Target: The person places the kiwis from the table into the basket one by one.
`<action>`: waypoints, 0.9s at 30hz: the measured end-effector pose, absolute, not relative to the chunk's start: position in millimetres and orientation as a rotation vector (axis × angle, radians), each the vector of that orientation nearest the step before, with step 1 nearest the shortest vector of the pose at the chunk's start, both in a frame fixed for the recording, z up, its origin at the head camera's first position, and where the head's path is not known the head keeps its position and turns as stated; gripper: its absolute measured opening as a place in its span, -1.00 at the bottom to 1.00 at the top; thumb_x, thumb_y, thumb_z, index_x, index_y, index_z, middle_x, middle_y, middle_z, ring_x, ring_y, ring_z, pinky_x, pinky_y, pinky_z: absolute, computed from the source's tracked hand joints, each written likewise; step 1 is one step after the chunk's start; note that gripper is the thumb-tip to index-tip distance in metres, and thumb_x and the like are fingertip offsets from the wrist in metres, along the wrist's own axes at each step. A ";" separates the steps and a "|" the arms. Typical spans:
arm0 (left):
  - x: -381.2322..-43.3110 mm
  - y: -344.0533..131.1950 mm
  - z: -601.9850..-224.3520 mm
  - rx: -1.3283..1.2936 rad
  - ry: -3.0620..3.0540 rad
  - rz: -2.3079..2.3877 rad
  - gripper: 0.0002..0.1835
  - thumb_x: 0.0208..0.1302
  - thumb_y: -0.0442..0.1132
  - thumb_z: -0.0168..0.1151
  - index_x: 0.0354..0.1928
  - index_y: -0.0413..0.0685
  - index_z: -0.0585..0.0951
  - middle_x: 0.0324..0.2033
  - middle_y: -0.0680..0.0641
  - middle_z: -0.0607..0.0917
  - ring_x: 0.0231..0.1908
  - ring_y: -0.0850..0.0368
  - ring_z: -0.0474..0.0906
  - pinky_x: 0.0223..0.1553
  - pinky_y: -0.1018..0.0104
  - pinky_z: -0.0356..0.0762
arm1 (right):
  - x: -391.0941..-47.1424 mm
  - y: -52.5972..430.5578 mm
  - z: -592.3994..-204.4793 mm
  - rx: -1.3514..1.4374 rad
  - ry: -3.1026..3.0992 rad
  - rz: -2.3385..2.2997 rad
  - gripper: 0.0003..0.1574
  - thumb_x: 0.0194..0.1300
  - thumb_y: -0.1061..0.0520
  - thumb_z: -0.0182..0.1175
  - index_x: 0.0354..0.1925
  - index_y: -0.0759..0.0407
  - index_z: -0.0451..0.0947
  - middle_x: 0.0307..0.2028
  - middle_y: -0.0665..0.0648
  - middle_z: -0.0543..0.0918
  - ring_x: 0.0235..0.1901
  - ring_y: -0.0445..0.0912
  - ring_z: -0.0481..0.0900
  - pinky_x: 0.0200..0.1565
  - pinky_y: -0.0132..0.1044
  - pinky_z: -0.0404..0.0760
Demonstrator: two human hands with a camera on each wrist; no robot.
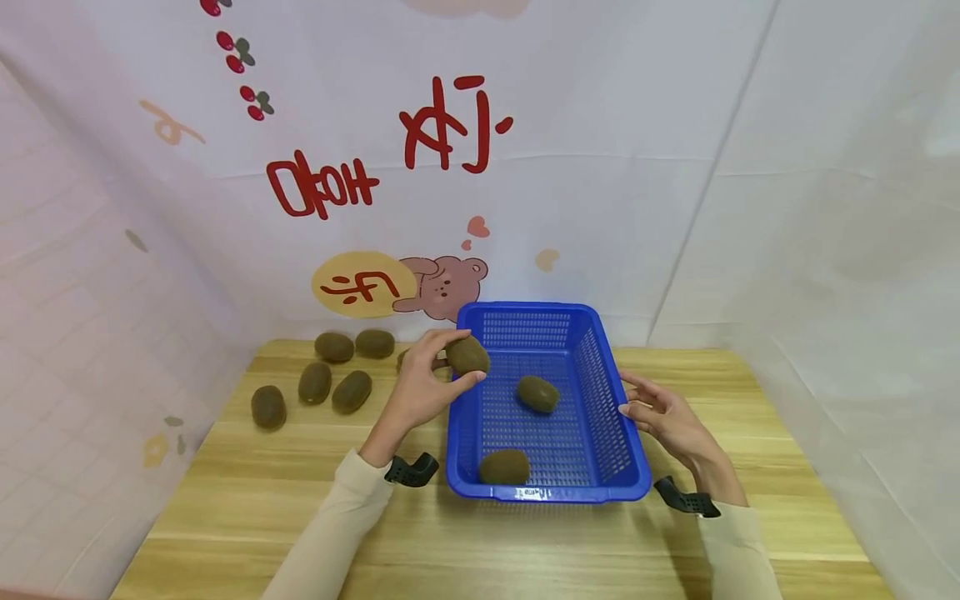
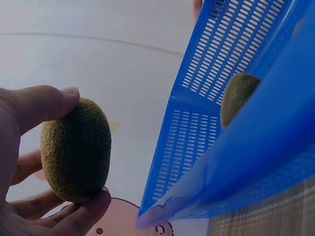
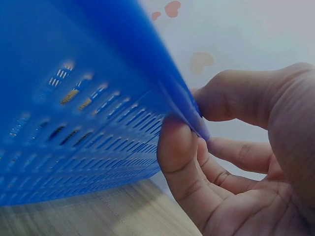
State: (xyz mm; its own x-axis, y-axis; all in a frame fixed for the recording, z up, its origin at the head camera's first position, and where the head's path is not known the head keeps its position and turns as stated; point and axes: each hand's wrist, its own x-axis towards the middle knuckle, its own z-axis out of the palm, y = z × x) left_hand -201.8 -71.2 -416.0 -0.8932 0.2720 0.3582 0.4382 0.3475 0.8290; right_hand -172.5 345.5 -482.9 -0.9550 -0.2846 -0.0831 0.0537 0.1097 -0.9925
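My left hand (image 1: 422,387) grips a brown, fuzzy kiwi (image 1: 468,357) between thumb and fingers, above the left rim of a blue plastic basket (image 1: 567,493). In the left wrist view the held kiwi (image 2: 76,150) appears apart from the basket wall (image 2: 184,142). My right hand (image 1: 670,421) is at the basket's right side. Its thumb and fingers pinch the rim (image 3: 172,93), as the right wrist view shows. Inside the basket lie two kiwis, one near the middle (image 1: 537,394) and one at the near left corner (image 1: 505,467).
Several kiwis (image 1: 315,383) lie on the wooden table (image 1: 300,500) left of the basket, one partly hidden behind my left hand. A white printed cloth (image 1: 600,208) hangs behind the table and along its sides.
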 end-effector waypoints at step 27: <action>-202.6 -83.8 -419.5 -0.624 -2.689 -1.250 -0.08 0.24 0.22 0.42 0.58 0.33 0.22 0.53 -0.02 0.25 0.53 -0.09 0.17 0.41 -0.36 0.28 | -172.7 344.7 -483.2 -0.252 2.125 -1.933 -0.12 0.48 0.19 0.23 0.58 0.28 0.07 -0.05 0.08 0.61 -0.11 -0.18 0.73 -0.01 -0.30 0.75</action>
State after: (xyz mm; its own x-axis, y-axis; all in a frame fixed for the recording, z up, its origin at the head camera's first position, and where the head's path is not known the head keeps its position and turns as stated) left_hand -202.6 -83.8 -419.5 -0.9091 0.3185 0.2683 0.4105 0.5760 0.7069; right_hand -172.7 344.7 -483.2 -0.9519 -0.2975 -0.0726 0.0443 0.1009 -0.9939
